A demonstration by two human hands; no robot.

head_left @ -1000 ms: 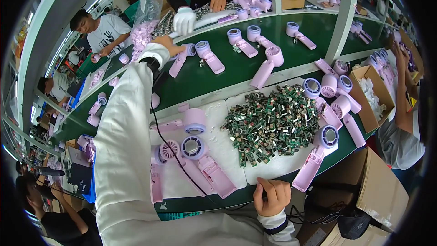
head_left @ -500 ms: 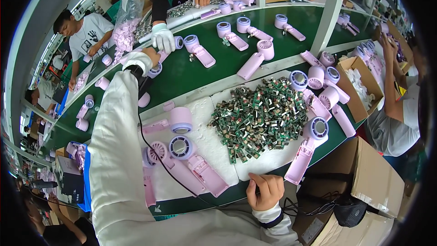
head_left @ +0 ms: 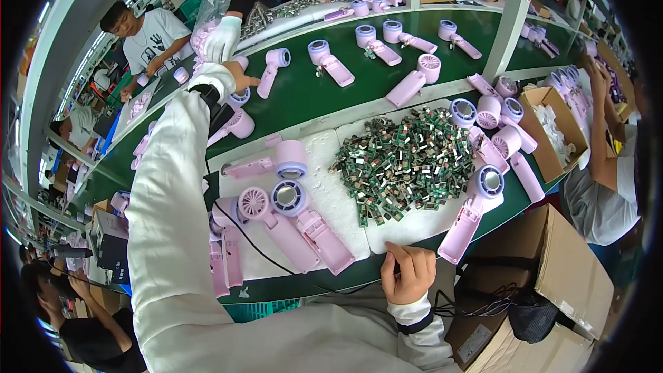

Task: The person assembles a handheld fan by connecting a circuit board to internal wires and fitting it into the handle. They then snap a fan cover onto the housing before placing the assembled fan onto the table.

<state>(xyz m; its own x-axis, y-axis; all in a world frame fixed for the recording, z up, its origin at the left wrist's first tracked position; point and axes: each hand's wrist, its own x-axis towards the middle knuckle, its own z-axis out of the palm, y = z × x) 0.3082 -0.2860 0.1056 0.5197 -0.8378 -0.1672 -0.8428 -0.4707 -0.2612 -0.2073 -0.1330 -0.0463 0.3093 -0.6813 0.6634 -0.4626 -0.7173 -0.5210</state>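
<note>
My left arm reaches far over the green conveyor belt (head_left: 304, 103). My left hand (head_left: 238, 77) has a finger stretched towards the handle of a pink handheld fan (head_left: 271, 72); I cannot tell whether it touches. Another fan's lilac ring (head_left: 239, 99) lies just under the hand, and a pink fan (head_left: 236, 124) is beside my wrist. My right hand (head_left: 409, 273) rests at the near table edge, fingers curled, nothing visible in them. Before it lies a pile of small green circuit boards (head_left: 407, 166) on white foam (head_left: 324, 200). An opened fan (head_left: 469, 214) with its handle shell exposed lies to the right.
More fans (head_left: 290, 214) lie on the left foam, with a black cable (head_left: 259, 249) crossing them. A co-worker's white-gloved hand (head_left: 222, 40) is just beyond my left hand. A metal post (head_left: 511, 21) stands at the belt; cardboard boxes (head_left: 570, 262) are at the right.
The co-worker's gloved hand has drawn back from the belt, leaving a fan lying beside my left hand. My left hand's finger now extends towards that fan. The whole view has shifted slightly.
</note>
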